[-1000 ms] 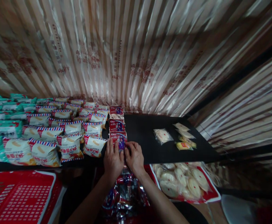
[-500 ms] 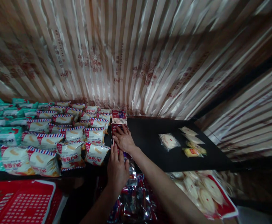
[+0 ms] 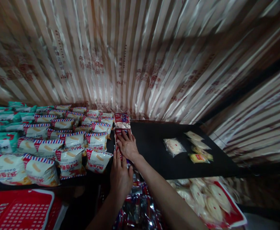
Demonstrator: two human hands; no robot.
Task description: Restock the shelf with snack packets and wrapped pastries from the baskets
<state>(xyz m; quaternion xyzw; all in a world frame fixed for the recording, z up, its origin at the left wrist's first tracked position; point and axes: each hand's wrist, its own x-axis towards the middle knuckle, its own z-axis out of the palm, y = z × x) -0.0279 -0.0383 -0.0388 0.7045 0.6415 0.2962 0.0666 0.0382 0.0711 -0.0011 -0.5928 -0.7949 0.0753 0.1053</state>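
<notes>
My right hand point(image 3: 128, 146) lies with its fingers spread on a dark red snack packet point(image 3: 119, 131) on the black table. Just below it, my left hand point(image 3: 121, 174) rests with fingers stretched out along the packet's left edge. Both hands look open and press from above; what lies under the palms is hidden. Beyond my fingers, another dark red packet point(image 3: 122, 118) lies flat in the same column. To the left, close beside the column, stand rows of white snack bags point(image 3: 98, 160) with red and blue striped tops.
Teal bags point(image 3: 2, 142) fill the far left. A red basket point(image 3: 20, 209) sits below the front edge. Shiny packets point(image 3: 140, 210) lie near my forearms. To the right are a clear-wrapped disc point(image 3: 174, 146), a yellow packet point(image 3: 199, 157) and a red tray point(image 3: 236, 217) of pale discs.
The view has shifted slightly, with the bags at left now a little lower and further left. Both hands stay on the packet in nearly the same pose.
</notes>
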